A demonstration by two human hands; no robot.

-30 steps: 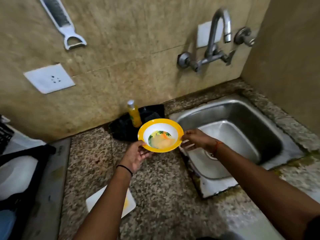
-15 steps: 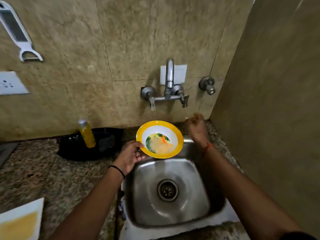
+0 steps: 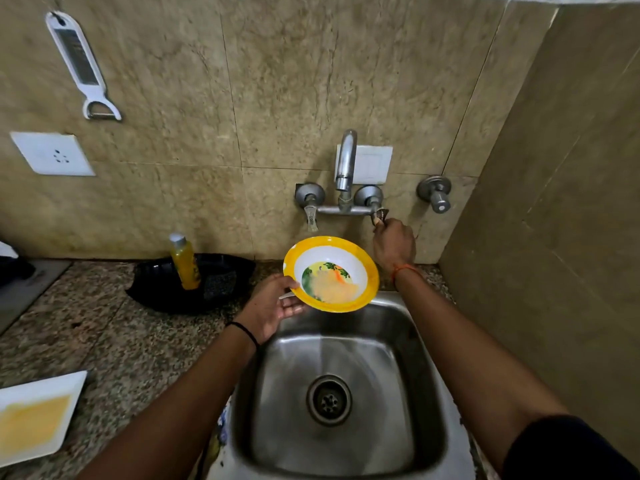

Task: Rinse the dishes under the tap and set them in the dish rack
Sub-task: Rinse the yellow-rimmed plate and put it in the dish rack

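A yellow-rimmed white bowl [image 3: 330,273] with orange residue inside is held tilted over the back edge of the steel sink [image 3: 426,393]. My left hand [image 3: 273,306] grips its left rim. My right hand [image 3: 393,244] is raised to the wall and closed on the right tap handle [image 3: 379,214]. The tap spout [image 3: 345,161] hangs above the bowl; no water is visible. A white square plate [image 3: 34,415] with yellow residue lies on the counter at the lower left.
A black tray [image 3: 156,292] behind the counter holds a yellow bottle [image 3: 185,263] and a scrub pad. A second valve [image 3: 436,194] sits right of the tap. A wall [image 3: 554,237] closes in on the right. A peeler [image 3: 81,65] hangs on the wall.
My right hand let go of the bowl's rim and rose to the right tap handle. My left hand carried the bowl from above the counter to over the sink.
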